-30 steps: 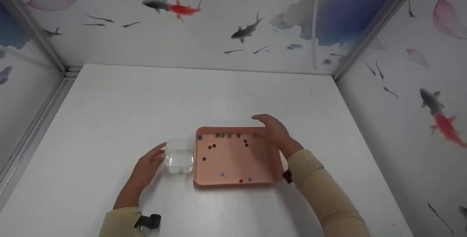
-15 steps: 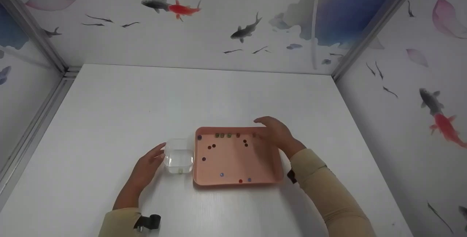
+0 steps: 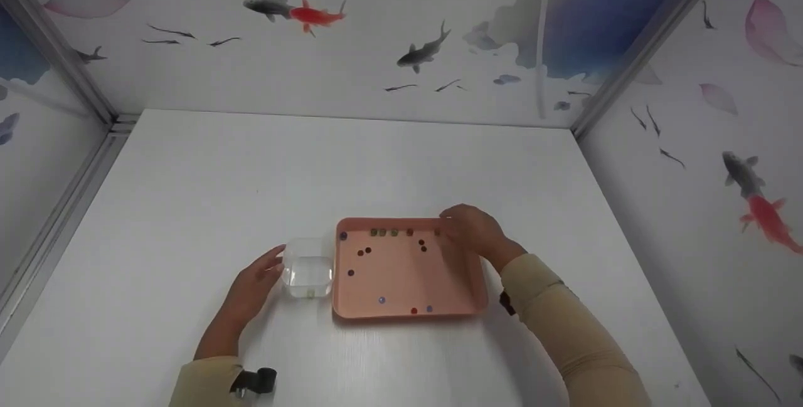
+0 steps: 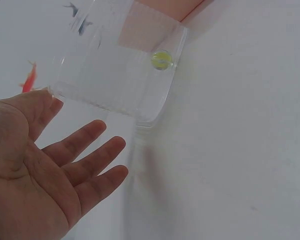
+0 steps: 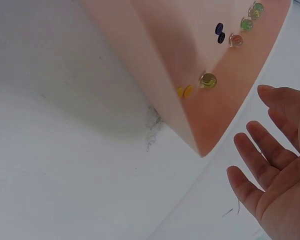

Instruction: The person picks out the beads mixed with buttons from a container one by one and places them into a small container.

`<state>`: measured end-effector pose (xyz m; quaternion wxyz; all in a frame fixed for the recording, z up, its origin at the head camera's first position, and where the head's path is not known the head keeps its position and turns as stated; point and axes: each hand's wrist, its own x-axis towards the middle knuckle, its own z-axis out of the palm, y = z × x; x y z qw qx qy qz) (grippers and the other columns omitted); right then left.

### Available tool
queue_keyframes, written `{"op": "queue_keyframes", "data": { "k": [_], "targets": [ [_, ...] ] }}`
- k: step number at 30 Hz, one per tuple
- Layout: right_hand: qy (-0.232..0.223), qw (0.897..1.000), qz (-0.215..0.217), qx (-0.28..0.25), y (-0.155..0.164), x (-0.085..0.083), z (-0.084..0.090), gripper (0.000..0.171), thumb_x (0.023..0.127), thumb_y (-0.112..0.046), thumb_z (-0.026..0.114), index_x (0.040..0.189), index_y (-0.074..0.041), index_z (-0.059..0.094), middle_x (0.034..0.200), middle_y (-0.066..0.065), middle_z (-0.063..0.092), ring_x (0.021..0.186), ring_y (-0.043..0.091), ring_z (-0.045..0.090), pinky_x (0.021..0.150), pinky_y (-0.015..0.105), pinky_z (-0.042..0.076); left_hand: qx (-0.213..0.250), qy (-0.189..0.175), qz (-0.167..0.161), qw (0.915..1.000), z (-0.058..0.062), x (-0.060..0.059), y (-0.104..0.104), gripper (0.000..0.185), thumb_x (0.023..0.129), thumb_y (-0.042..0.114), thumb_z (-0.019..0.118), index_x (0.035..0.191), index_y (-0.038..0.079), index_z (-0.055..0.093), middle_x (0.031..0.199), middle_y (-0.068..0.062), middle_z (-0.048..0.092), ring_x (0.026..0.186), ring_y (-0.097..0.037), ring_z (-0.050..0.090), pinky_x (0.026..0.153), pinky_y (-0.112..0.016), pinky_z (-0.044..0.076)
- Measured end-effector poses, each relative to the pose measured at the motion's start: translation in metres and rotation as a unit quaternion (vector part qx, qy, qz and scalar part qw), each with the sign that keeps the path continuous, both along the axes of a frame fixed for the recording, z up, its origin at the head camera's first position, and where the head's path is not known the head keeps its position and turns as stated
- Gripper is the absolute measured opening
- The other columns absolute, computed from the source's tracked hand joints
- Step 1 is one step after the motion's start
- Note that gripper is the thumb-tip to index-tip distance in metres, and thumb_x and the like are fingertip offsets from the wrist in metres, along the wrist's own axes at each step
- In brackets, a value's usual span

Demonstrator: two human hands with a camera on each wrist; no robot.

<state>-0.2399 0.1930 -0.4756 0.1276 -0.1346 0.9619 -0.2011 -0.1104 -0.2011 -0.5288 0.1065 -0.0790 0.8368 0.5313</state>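
My left hand (image 3: 254,288) is at the left side of a clear plastic box (image 3: 307,272). In the left wrist view its thumb and index finger meet the box's rim while the other fingers spread loosely. A yellow-swirled marble (image 4: 161,59) lies inside the box. Over the far right corner of a pink tray (image 3: 395,278) is my right hand (image 3: 475,230). The right wrist view shows its fingers relaxed and holding nothing, just outside the tray's edge. Near that corner lie another yellow-swirled marble (image 5: 208,80) and small yellow discs (image 5: 188,91).
Green marbles (image 3: 382,232) and a reddish one (image 3: 409,232) line the tray's far side. Small dark discs (image 3: 423,249) are scattered inside, with a pale blue marble (image 3: 382,300) and a red piece (image 3: 414,311) towards the near edge. Printed panels enclose the white table (image 3: 301,169).
My right hand has shifted slightly right and towards me, and its raised finger has dropped closer to the tray's far rim. My left hand, the box and the tray stay put.
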Motion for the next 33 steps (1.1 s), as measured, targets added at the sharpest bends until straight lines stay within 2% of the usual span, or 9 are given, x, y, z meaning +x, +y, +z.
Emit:
{"op": "queue_keyframes", "data": {
  "k": [5, 11, 17, 21, 24, 30, 33],
  "targets": [
    [-0.004, 0.999, 0.024, 0.049, -0.003, -0.003, 0.004, 0.032, 0.097, -0.021, 0.058, 0.126, -0.006, 0.063, 0.130, 0.012, 0.060, 0.124, 0.030, 0.053, 0.104, 0.047, 0.042, 0.001, -0.004, 0.003, 1.0000, 0.002, 0.000, 0.000, 0.048, 0.105, 0.028, 0.041, 0.150, 0.015, 0.035, 0.145, -0.021, 0.044, 0.136, -0.043, 0.036, 0.109, -0.060, 0.030],
    [0.000, 0.992, 0.049, 0.119, -0.010, -0.008, 0.006, 0.030, 0.099, -0.020, 0.052, 0.124, -0.010, 0.066, 0.126, 0.008, 0.063, 0.117, 0.026, 0.057, 0.101, 0.046, 0.046, -0.002, -0.004, 0.004, 1.0000, 0.004, 0.002, 0.000, 0.048, 0.105, 0.029, 0.041, 0.150, 0.015, 0.035, 0.145, -0.022, 0.044, 0.136, -0.044, 0.036, 0.109, -0.060, 0.031],
    [-0.014, 0.989, 0.047, 0.140, -0.013, -0.011, 0.003, 0.030, 0.101, -0.019, 0.047, 0.123, -0.013, 0.067, 0.125, 0.006, 0.064, 0.115, 0.024, 0.057, 0.101, 0.045, 0.046, 0.007, 0.003, 0.005, 1.0000, 0.004, 0.003, 0.001, 0.048, 0.104, 0.030, 0.043, 0.150, 0.015, 0.035, 0.145, -0.021, 0.044, 0.136, -0.044, 0.036, 0.109, -0.060, 0.031],
    [0.000, 0.982, 0.077, 0.175, -0.014, -0.012, 0.003, 0.028, 0.100, -0.015, 0.049, 0.119, -0.012, 0.068, 0.116, 0.005, 0.066, 0.098, 0.020, 0.058, 0.092, 0.042, 0.052, 0.004, 0.001, 0.008, 1.0000, 0.003, 0.003, 0.001, 0.048, 0.104, 0.029, 0.043, 0.150, 0.015, 0.036, 0.146, -0.021, 0.044, 0.136, -0.044, 0.036, 0.108, -0.061, 0.031],
    [0.015, 0.980, 0.092, 0.176, -0.013, -0.012, 0.003, 0.026, 0.098, -0.015, 0.054, 0.119, -0.012, 0.068, 0.112, 0.005, 0.067, 0.094, 0.020, 0.058, 0.090, 0.041, 0.052, -0.001, -0.002, 0.009, 1.0000, 0.002, 0.002, 0.002, 0.048, 0.104, 0.030, 0.043, 0.150, 0.016, 0.036, 0.146, -0.020, 0.044, 0.136, -0.044, 0.037, 0.108, -0.061, 0.031],
    [0.027, 0.979, 0.109, 0.171, -0.011, -0.010, 0.004, 0.028, 0.095, -0.014, 0.061, 0.122, -0.010, 0.067, 0.115, 0.007, 0.068, 0.102, 0.023, 0.061, 0.094, 0.042, 0.051, 0.001, -0.003, 0.008, 1.0000, -0.001, 0.000, 0.001, 0.049, 0.104, 0.031, 0.043, 0.150, 0.017, 0.035, 0.146, -0.019, 0.044, 0.136, -0.043, 0.036, 0.109, -0.060, 0.031],
    [0.030, 0.976, 0.118, 0.182, -0.012, -0.011, 0.004, 0.025, 0.096, -0.013, 0.059, 0.118, -0.009, 0.068, 0.107, 0.006, 0.069, 0.091, 0.020, 0.059, 0.088, 0.041, 0.053, 0.005, 0.000, 0.008, 1.0000, -0.001, 0.000, 0.001, 0.049, 0.104, 0.030, 0.043, 0.150, 0.017, 0.036, 0.146, -0.019, 0.044, 0.136, -0.043, 0.036, 0.109, -0.060, 0.030]
  ]
}}
